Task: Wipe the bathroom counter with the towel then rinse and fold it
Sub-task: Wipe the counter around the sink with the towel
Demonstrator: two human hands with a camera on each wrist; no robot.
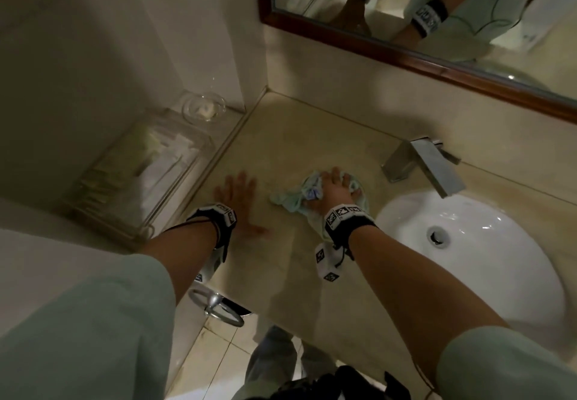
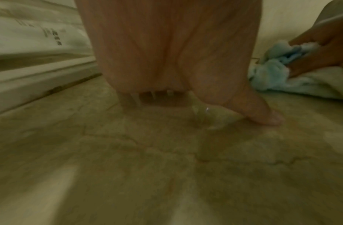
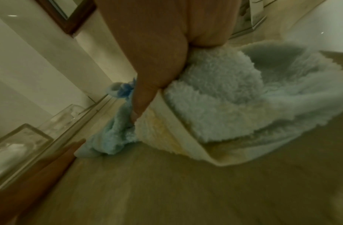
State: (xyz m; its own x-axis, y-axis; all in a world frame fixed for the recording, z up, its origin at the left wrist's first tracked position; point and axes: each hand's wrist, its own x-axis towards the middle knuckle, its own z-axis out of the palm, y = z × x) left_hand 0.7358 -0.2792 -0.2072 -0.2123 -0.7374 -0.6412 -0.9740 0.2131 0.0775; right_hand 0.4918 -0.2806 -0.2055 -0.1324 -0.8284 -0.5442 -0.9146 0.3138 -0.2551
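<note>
The pale blue-green towel (image 1: 288,201) lies bunched on the beige marble counter (image 1: 296,274), just left of the basin. My right hand (image 1: 332,191) bears down on it, folds gathered between thumb and fingers. In the right wrist view the thumb of that hand (image 3: 157,53) digs into the fluffy towel (image 3: 224,99). My left hand (image 1: 235,195) rests flat on the bare counter left of the towel, fingers straight and spread. The left wrist view shows its palm (image 2: 176,68) on the stone (image 2: 147,159), with the towel (image 2: 272,76) and right hand (image 2: 324,42) at the far right.
A white basin (image 1: 468,243) with a square steel tap (image 1: 421,162) sits to the right. On a raised ledge at left stand a clear toiletry tray (image 1: 140,174) and a glass dish (image 1: 204,107). A framed mirror (image 1: 437,9) hangs behind. A towel ring (image 1: 218,306) hangs below the counter's front edge.
</note>
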